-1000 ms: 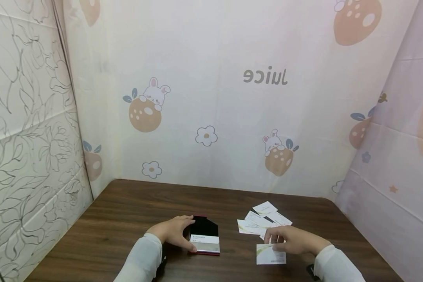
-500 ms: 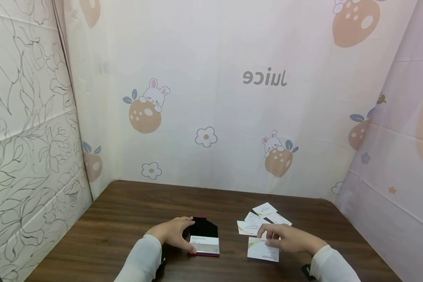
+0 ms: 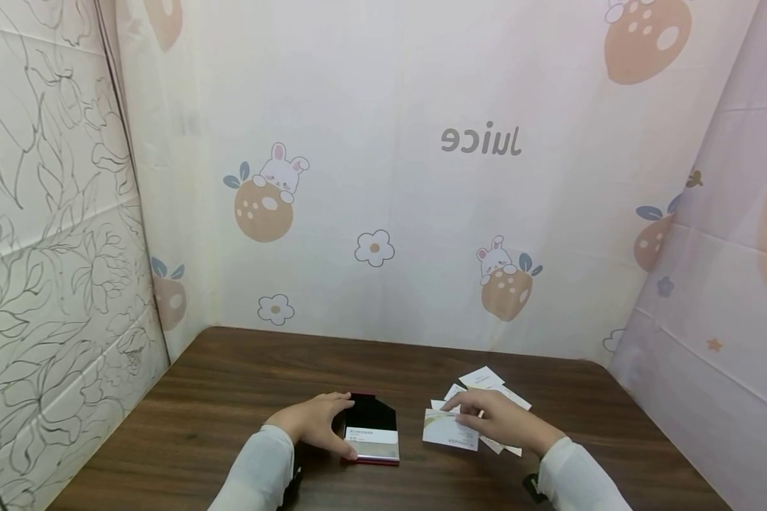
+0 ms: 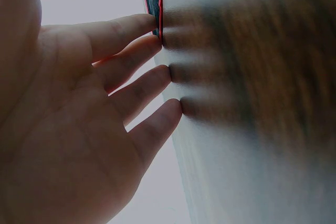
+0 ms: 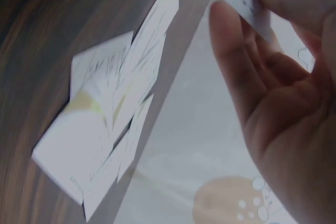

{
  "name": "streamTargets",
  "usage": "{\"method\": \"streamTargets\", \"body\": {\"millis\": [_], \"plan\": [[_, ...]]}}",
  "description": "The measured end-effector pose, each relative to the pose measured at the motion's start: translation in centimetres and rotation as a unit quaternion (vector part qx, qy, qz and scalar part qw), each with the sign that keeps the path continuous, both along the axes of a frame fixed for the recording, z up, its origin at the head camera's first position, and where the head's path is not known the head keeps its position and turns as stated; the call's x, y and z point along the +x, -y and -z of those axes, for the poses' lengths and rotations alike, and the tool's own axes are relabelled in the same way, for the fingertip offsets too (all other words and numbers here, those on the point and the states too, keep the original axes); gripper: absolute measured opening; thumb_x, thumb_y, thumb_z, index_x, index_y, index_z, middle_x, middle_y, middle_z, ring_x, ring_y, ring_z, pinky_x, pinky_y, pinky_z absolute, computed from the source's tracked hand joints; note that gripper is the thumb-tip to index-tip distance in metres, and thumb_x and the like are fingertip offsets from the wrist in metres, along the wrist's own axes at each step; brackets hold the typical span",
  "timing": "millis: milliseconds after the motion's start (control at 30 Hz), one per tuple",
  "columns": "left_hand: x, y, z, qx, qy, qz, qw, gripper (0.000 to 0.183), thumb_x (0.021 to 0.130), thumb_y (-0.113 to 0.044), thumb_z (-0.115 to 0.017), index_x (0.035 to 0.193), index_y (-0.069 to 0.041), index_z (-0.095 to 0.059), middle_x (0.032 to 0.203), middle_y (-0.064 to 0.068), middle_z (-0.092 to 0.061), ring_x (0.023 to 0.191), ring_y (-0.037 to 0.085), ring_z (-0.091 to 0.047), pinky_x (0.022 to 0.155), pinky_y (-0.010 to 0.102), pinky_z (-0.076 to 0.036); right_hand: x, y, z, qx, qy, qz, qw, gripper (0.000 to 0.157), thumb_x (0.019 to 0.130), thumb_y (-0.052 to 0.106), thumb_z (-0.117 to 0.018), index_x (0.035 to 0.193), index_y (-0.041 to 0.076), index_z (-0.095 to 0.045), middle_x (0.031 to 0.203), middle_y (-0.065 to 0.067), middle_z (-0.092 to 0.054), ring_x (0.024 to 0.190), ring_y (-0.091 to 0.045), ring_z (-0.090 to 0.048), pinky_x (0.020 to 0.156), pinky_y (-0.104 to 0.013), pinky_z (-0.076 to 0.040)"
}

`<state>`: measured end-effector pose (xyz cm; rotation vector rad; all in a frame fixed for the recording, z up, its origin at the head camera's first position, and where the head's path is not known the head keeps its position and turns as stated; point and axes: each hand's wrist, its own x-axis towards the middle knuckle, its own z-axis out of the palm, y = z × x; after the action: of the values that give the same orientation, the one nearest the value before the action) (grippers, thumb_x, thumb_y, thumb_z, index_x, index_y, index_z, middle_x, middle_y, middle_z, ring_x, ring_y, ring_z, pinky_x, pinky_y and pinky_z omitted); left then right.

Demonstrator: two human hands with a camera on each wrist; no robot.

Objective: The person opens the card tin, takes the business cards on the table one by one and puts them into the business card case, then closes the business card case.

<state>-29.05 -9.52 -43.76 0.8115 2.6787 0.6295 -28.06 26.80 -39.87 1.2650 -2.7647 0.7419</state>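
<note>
An open business card case (image 3: pixel 371 411), black inside with red edges, lies on the table with a white card (image 3: pixel 373 435) in its near part. My left hand (image 3: pixel 315 423) holds the case from its left side, thumb at the near corner and index finger at the far one. In the left wrist view, other fingertips (image 4: pixel 170 106) rest on the tabletop beside the red edge. My right hand (image 3: pixel 508 422) pinches a white business card (image 3: pixel 450 431) between thumb and fingers, raised above the table. Behind and below it lies a loose pile of business cards (image 5: pixel 79 145).
The dark wood-grain table (image 3: pixel 243 369) stands against a patterned cloth backdrop (image 3: pixel 332 298) at the back. More cloth hangs at the left and right sides. The loose cards spread over the table's right half, apart from the case.
My right hand has moved left and slightly away from me, carrying the pinched card off the near side of the pile toward the case. The left hand and the case have stayed put.
</note>
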Motion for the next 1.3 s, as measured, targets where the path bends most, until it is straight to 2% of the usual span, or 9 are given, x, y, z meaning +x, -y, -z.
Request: {"method": "streamTargets", "body": {"millis": [133,267,500,700,967,1167,1300], "plan": [[0.0,0.0,0.0,-0.001,-0.002,0.000,1.0000,0.094,0.067,-0.060,-0.072,0.140,-0.010,-0.041,0.150,0.010,-0.032,0.134,0.032,-0.026,0.104,0.059,-0.031,-0.5,1.5,0.2,0.003,-0.002,0.015,1.000,0.031,0.091,0.007,-0.056,0.117,0.022,-0.062,0.087,0.008,-0.060,0.078,-0.004,-0.053,0.067,-0.028,-0.052],[0.0,-0.1,-0.1,-0.003,-0.004,0.003,1.0000,0.093,0.068,-0.060,-0.071,0.140,-0.009,-0.041,0.150,0.010,-0.032,0.133,0.031,-0.026,0.105,0.058,-0.031,-0.9,3.3,0.3,-0.003,-0.010,0.032,0.999,0.031,0.091,0.008,-0.056,0.115,0.027,-0.062,0.089,0.012,-0.060,0.080,-0.004,-0.054,0.071,-0.029,-0.053],[-0.2,-0.2,-0.1,-0.007,-0.007,0.010,0.9999,0.094,0.068,-0.061,-0.070,0.140,-0.009,-0.041,0.149,0.010,-0.033,0.133,0.031,-0.027,0.105,0.056,-0.031,-1.6,6.1,0.7,-0.025,-0.052,0.023,0.998,0.028,0.090,0.009,-0.059,0.112,0.025,-0.064,0.093,0.012,-0.062,0.078,-0.003,-0.052,0.069,-0.031,-0.053],[-0.4,-0.1,0.1,-0.007,-0.006,0.007,0.9999,0.094,0.068,-0.061,-0.070,0.141,-0.010,-0.040,0.150,0.009,-0.032,0.134,0.030,-0.026,0.105,0.056,-0.030,-2.0,7.9,0.9,-0.037,-0.030,0.017,0.999,0.028,0.090,0.009,-0.059,0.112,0.025,-0.065,0.093,0.010,-0.062,0.076,-0.005,-0.051,0.066,-0.027,-0.050],[-0.4,0.0,0.1,-0.013,-0.005,0.001,0.9999,0.094,0.068,-0.063,-0.070,0.141,-0.012,-0.039,0.150,0.008,-0.032,0.134,0.030,-0.026,0.105,0.056,-0.031,-2.2,9.7,1.1,-0.036,-0.035,0.011,0.999,0.026,0.091,0.011,-0.058,0.112,0.023,-0.066,0.089,0.006,-0.062,0.074,-0.006,-0.049,0.065,-0.025,-0.049],[-0.3,0.0,-0.1,-0.010,-0.008,0.001,0.9999,0.094,0.067,-0.062,-0.070,0.141,-0.011,-0.040,0.149,0.008,-0.034,0.133,0.029,-0.027,0.105,0.055,-0.031,-2.4,10.9,1.6,-0.034,-0.044,-0.002,0.998,0.025,0.090,0.009,-0.059,0.110,0.022,-0.066,0.090,0.007,-0.062,0.074,-0.005,-0.049,0.064,-0.024,-0.049],[-0.4,-0.1,-0.1,-0.010,-0.005,0.005,0.9999,0.096,0.068,-0.062,-0.070,0.141,-0.008,-0.039,0.149,0.009,-0.034,0.133,0.029,-0.027,0.105,0.055,-0.032,-2.3,11.4,2.0,-0.024,-0.033,-0.004,0.999,0.024,0.090,0.009,-0.058,0.109,0.021,-0.066,0.089,0.006,-0.061,0.074,-0.005,-0.049,0.064,-0.022,-0.048]]}}
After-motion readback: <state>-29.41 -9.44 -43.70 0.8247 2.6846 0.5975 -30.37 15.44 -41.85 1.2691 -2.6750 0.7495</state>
